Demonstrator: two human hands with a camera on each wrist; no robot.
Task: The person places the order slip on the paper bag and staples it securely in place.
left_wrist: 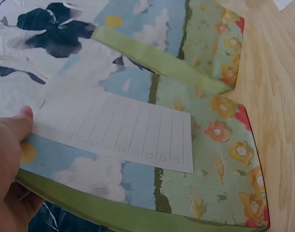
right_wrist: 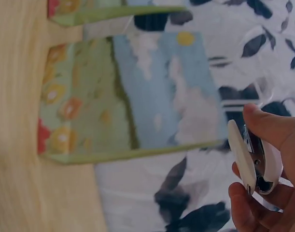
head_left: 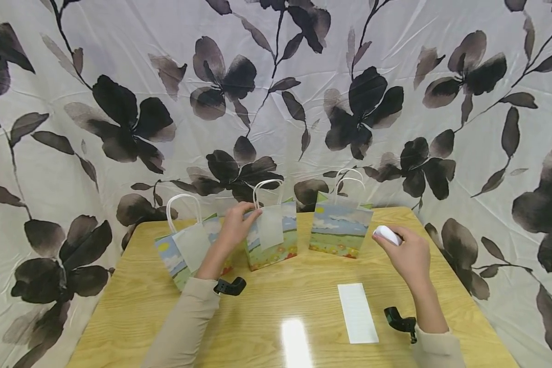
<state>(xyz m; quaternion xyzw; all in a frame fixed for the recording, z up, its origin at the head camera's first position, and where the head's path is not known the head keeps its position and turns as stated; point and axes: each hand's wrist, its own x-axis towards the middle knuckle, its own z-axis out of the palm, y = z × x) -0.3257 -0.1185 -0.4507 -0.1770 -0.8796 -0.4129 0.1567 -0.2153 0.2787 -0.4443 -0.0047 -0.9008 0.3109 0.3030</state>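
My left hand (head_left: pixel 233 225) pinches the top left edge of the middle paper gift bag (head_left: pixel 290 232), thumb in front and fingers behind. A lined paper slip (left_wrist: pixel 133 128) with small checkboxes lies against the front of that bag, its upper end beside the thumb. In my right hand (head_left: pixel 410 255) is a small white stapler (right_wrist: pixel 244 154), raised near the right gift bag (head_left: pixel 340 232). The stapler's jaws stand apart with nothing between them. All the bags carry a meadow, flower and sky print and white handles.
Partly behind my left arm stands the left gift bag (head_left: pixel 167 255), with a paper slip (head_left: pixel 190 248) on its front. Another white slip (head_left: pixel 358 313) lies flat on the wooden table (head_left: pixel 267 306). Behind the table hangs a flower-patterned cloth (head_left: pixel 303 128).
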